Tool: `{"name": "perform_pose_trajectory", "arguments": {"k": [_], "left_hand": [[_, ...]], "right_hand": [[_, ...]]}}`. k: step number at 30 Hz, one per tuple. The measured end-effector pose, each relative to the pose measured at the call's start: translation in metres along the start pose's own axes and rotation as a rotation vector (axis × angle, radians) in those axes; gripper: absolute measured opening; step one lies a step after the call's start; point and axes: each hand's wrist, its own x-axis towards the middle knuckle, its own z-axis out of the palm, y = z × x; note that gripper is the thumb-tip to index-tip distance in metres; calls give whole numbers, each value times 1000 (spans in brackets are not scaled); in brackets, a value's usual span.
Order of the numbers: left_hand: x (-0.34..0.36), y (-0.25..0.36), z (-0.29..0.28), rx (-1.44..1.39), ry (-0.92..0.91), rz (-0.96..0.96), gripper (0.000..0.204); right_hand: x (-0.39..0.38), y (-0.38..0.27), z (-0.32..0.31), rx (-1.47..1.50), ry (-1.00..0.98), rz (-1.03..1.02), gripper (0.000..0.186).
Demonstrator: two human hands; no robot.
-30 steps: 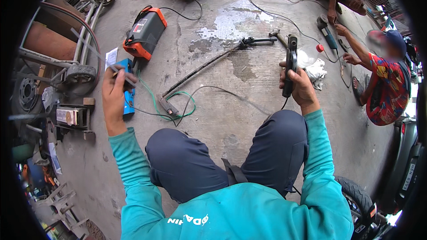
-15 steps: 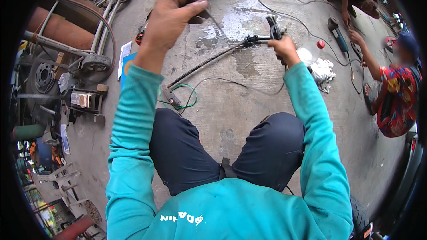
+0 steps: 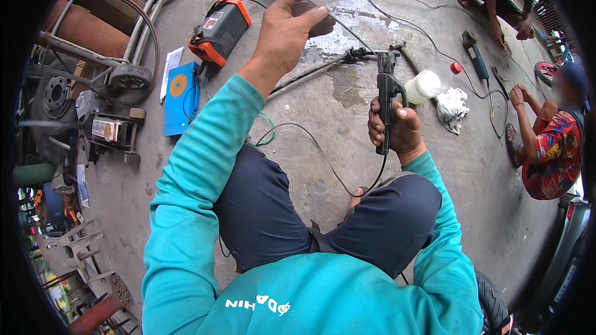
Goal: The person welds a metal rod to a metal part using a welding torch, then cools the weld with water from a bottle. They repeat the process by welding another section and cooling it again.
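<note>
The view comes from the left of 2 fisheye cameras on the wearer's head. It looks steeply down and a little forward, upright and unmirrored, so its left is the wearer's left. The shirt (image 3: 354, 291) and knees (image 3: 254, 208) fill the lower middle, close to the lens. The sleeves (image 3: 198, 167) run up from below, bringing the left hand (image 3: 282, 37) and right hand (image 3: 397, 127) in at middle range. The floor (image 3: 323, 167) spreads farther off. The wide lens reaches a wheel (image 3: 130, 78) at left and a car (image 3: 572, 232) at right, bent toward the round black border.
</note>
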Motion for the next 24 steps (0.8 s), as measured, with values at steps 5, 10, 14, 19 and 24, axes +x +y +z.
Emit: {"name": "perform_pose_trajectory", "arguments": {"k": [5,10,14,19,24], "left_hand": [[-1,-6,5,-14,-18,-51,37],[-3,-11,8,70,-1,-41,39],[-3,-14,8,112,-9,-44,41],[-1,-20,8,199,-3,-18,43],[1,-27,6,215,4,10,59]], "right_hand": [[-1,1,8,15,-12,14,61],[0,2,8,3,-26,15,59],[0,3,5,1,0,38,56],[-2,4,2,-24,37,49,55],[-3,4,3,-45,77,65,54]]}}
